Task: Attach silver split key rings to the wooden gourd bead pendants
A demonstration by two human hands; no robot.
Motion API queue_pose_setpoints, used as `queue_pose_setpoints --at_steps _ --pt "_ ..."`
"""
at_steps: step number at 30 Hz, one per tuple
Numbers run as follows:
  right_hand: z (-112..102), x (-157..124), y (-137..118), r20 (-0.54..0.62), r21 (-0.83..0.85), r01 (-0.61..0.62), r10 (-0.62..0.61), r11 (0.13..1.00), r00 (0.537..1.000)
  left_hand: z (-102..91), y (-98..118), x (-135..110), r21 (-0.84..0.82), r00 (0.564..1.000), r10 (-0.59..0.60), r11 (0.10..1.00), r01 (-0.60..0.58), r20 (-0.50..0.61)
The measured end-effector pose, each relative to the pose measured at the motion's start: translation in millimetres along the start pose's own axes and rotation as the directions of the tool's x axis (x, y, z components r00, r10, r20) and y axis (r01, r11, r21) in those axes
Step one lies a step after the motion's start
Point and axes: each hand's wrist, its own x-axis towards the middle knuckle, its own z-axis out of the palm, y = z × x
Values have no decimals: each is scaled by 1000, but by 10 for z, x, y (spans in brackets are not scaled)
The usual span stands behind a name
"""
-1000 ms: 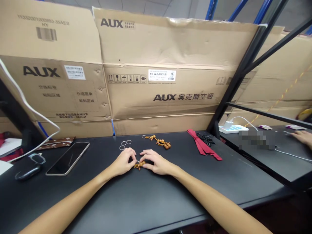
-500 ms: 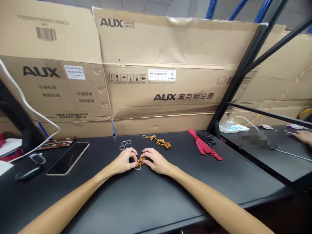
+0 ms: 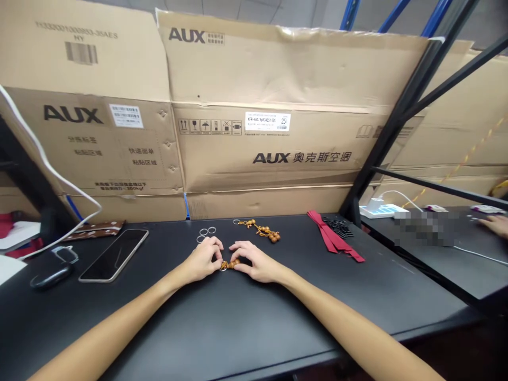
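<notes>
My left hand (image 3: 204, 260) and my right hand (image 3: 254, 261) meet over the middle of the black table (image 3: 222, 323). Between their fingertips is a small brown bead charm (image 3: 230, 263) with a metal ring at its left end. Both hands pinch it, the left at the ring, the right on the beads. Just beyond, a finished bead charm (image 3: 262, 230) with a ring lies on the table. Three loose metal rings (image 3: 205, 233) lie to its left.
A phone (image 3: 114, 254) lies face up at the left, with a dark strap-like object (image 3: 51, 274) and a white cable beside it. Red ribbons (image 3: 332, 241) and black parts (image 3: 336, 226) lie at the right. Cardboard boxes (image 3: 262, 116) wall the back. Another person's hand (image 3: 495, 224) rests on the neighbouring table.
The bead charm has turned between my fingers and now lies level from hand to hand; both hands stay close together. The view has shifted slightly.
</notes>
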Motion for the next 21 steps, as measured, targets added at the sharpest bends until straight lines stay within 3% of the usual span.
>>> queue_pose_setpoints --at_steps 8,16,21 --pt "-6 -12 -41 64 37 41 -43 998 997 44 -86 19 55 1000 1 998 0 -27" --pt "58 32 126 -126 -32 -38 33 999 991 27 -25 -12 5 999 -9 1000 9 -52" --pt "55 42 213 -177 -81 -89 74 993 981 -64 18 -49 -48 995 84 996 -81 62"
